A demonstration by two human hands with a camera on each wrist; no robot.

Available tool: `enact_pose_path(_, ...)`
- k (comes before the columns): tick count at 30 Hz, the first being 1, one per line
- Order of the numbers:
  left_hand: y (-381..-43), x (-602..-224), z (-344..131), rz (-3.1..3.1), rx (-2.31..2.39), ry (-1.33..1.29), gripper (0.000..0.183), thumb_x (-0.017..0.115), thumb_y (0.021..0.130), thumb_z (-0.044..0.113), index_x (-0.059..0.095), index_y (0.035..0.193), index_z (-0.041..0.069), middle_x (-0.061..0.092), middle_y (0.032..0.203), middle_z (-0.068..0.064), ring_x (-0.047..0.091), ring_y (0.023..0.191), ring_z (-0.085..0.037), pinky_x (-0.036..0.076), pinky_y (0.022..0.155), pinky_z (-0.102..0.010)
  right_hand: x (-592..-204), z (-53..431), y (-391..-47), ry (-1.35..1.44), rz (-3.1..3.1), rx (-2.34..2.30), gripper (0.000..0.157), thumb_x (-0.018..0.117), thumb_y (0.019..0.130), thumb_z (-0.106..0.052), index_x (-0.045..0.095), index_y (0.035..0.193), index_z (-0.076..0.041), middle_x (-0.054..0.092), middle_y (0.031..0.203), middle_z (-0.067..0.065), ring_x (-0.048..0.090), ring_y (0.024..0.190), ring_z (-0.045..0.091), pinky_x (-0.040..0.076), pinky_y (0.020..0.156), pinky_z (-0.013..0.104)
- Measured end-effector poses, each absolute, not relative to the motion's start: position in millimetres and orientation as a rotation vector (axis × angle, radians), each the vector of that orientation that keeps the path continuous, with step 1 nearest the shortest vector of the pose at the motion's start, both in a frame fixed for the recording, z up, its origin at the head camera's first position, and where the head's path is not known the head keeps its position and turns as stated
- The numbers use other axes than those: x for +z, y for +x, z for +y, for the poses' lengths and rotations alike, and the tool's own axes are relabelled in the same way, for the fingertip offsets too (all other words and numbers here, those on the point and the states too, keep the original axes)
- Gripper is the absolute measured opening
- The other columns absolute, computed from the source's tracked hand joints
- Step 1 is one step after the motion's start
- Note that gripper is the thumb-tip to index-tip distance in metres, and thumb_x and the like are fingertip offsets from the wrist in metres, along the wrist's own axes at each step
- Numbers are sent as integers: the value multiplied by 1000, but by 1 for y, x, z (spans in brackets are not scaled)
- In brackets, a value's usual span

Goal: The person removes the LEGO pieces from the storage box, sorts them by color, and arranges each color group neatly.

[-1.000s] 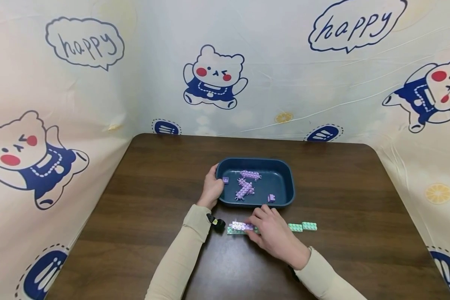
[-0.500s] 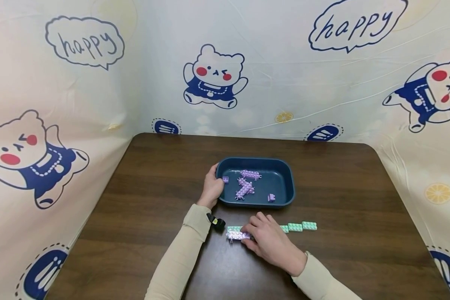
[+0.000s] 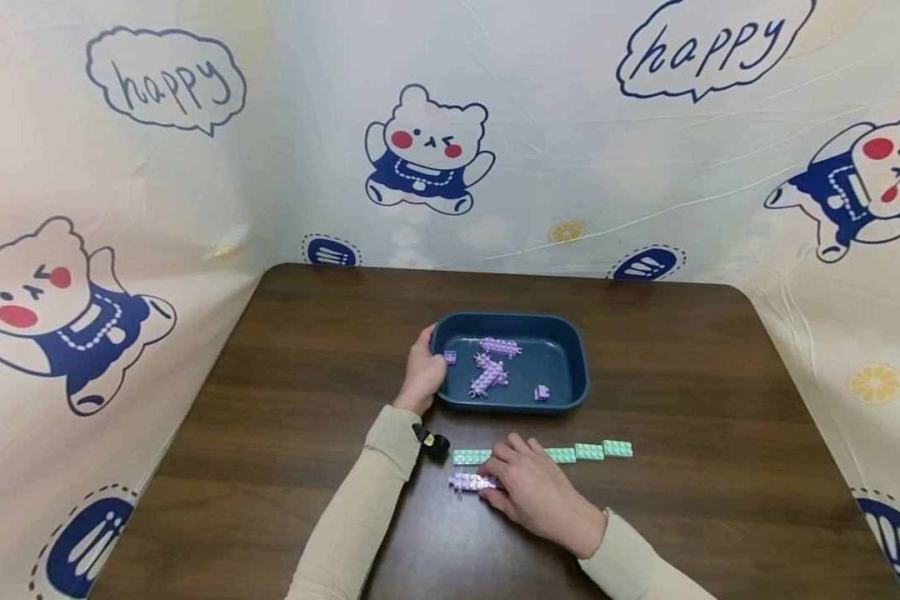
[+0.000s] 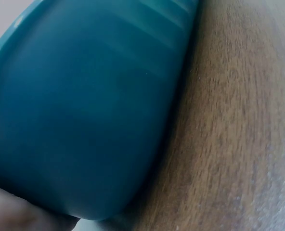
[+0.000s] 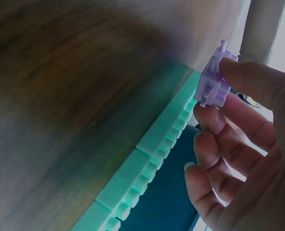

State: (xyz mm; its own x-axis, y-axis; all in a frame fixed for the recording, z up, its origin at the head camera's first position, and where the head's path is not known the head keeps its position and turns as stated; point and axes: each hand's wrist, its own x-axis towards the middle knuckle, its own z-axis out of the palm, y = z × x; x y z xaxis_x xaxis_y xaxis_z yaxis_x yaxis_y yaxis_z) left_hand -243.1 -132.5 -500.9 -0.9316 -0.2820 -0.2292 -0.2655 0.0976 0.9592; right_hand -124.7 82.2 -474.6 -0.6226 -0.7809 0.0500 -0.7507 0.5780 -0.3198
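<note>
My right hand pinches a purple studded toy brick with small side pegs between thumb and fingers, on the near side of a row of mint-green bricks. In the right wrist view the purple brick sits at the thumb tip and the green row runs beside the hand. The left hand grips the left end of a dark blue tray; its wall fills much of the left wrist view.
Inside the tray lie several purple pieces: a long one, a crossed cluster and small blocks. The brown wooden table meets a printed cloth backdrop at the far edge.
The right hand has brought the purple brick from over the green row toward the near side, so more of the green bricks show. The left hand stays on the tray.
</note>
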Motion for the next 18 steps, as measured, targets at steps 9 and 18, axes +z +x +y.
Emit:
enact_pose_path(9, -243, -500, -133, -2322, -2020, 593, 67, 41, 85, -12, 40, 146, 14, 44, 147, -7, 39, 134, -26, 31, 110, -47, -477, 81, -125, -1322, 2703, -490, 24, 69, 89, -38, 74, 104, -19, 62, 94, -8, 45, 85, 12, 38, 70, 28)
enact_pose_path(18, -244, -504, -132, -2300, -2033, 589, 68, 39, 83, -13, 42, 145, 15, 46, 145, -6, 40, 132, -26, 32, 109, -48, -482, 80, -124, -1307, 2695, -481, 24, 70, 88, -39, 74, 101, -20, 59, 91, -8, 44, 84, 12, 35, 70, 28)
